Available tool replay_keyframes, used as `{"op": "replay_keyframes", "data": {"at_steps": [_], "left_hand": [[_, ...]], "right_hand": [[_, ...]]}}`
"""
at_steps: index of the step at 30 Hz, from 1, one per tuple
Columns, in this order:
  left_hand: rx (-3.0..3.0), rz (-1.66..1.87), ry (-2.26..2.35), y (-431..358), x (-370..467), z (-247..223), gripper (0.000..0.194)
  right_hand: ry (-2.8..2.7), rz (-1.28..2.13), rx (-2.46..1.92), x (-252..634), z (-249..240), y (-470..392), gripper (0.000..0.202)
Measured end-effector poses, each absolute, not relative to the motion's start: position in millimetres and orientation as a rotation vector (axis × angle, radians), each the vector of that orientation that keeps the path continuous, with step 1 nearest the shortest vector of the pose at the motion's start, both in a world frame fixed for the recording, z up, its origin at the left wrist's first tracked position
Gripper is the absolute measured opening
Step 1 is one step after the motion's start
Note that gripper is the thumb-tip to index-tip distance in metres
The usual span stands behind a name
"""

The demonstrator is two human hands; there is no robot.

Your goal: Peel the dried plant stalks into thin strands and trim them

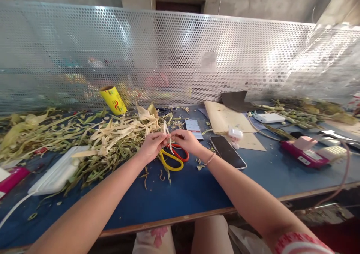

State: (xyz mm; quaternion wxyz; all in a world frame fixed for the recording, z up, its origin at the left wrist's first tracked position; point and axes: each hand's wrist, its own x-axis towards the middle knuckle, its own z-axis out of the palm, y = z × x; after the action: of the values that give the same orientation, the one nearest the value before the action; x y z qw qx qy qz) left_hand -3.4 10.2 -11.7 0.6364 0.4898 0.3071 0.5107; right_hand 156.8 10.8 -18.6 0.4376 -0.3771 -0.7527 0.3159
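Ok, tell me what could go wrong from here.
The thin pale strip might tear or slip from the grip of the left hand and right hand. The scissor handles, close below, could get snagged. The right forearm might nudge the dark-screened phone beside it.

I can't make out a single word or number for certain from here. The yellow tube (113,101) carries dark lettering and a red curved emblem, the print too small for me to read. On the lit phone screen (193,128) a row of dark marks, perhaps digits, blurs together. The magenta power strip (302,155) bears a white patch with tiny dark marks, equally unreadable.
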Motion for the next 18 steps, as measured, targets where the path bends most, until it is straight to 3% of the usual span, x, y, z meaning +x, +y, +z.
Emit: {"op": "replay_keyframes", "data": {"at_steps": [7,12,18], "left_hand": [[1.246,1.193,0.791,1.8,4.8,-10.5,0.029],[1.12,1.153,0.737,1.8,3.5,-5.9,0.011],[1.127,1.215,0.725,3.6,3.3,-8.4,0.033]], "right_hand": [[-1.907,0.707,-1.002,156.3,-15.8,4.7,0.017],[-1.844,0.758,-1.008,156.6,-16.4,5.8,0.016],[-1.791,0.805,-0.992,159.6,-17.0,8.0,0.015]]}}
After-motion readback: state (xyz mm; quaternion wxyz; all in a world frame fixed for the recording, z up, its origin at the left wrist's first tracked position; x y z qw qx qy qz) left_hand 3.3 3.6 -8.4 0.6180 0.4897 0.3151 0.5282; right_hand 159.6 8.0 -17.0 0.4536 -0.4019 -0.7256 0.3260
